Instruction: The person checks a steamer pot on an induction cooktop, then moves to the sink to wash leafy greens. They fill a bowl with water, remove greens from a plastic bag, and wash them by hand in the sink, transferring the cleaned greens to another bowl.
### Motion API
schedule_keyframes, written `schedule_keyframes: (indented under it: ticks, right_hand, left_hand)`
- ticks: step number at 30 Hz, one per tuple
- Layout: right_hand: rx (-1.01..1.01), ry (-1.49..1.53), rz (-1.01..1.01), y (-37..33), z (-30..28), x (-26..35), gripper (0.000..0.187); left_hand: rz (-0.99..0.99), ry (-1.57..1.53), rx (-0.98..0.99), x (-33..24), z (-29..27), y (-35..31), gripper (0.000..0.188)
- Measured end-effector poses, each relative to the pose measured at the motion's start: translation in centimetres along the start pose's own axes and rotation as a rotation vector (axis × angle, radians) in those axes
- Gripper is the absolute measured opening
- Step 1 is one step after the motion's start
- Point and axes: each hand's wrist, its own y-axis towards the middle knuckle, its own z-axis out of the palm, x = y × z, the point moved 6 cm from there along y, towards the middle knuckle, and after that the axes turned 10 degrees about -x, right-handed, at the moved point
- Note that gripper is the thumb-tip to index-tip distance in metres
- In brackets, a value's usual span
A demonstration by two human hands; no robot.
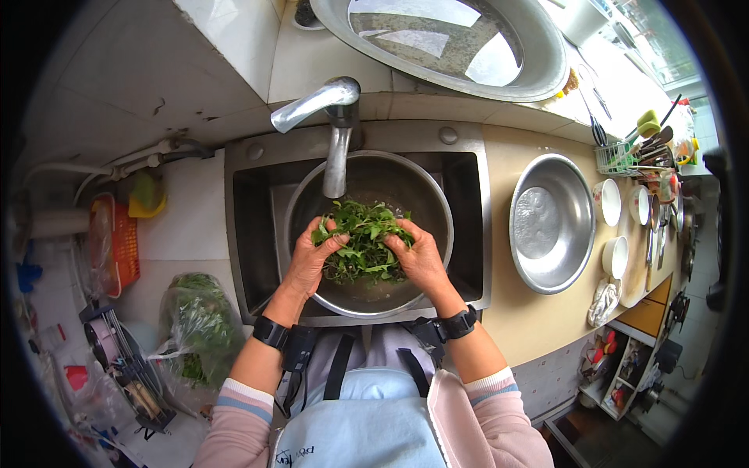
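Observation:
Both my hands hold a loose bunch of leafy greens over a round metal basin that stands in the sink. My left hand grips the bunch's left side, thumb on top. On the right side, my right hand is closed around the leaves in the same way. Murky water shows in the basin below the greens. Just beyond them hangs the spout of the chrome faucet; I cannot make out any water running from it.
A second metal basin rests on the counter at right, beside white bowls. At left lies a plastic bag of greens, near an orange basket. A large oval metal tub stands behind the faucet.

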Motion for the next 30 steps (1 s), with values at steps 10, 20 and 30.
schedule_keyframes:
  ticks: [10, 20, 30]
  right_hand:
    - [-0.017, -0.864, -0.346, 1.4, 0.8, -2.7, 0.096]
    - [0.008, -0.884, -0.357, 3.4, 1.7, -6.7, 0.06]
    - [0.05, 0.379, 0.126, 0.3, 2.5, -3.1, 0.059]
  left_hand:
    - [0.533, 1.297, 0.041, 1.9, -1.2, 3.0, 0.087]
    - [0.456, 1.527, 0.104, 6.4, -1.8, 4.8, 0.058]
    - [-0.002, -0.149, -0.051, 4.5, 0.9, 0.7, 0.043]
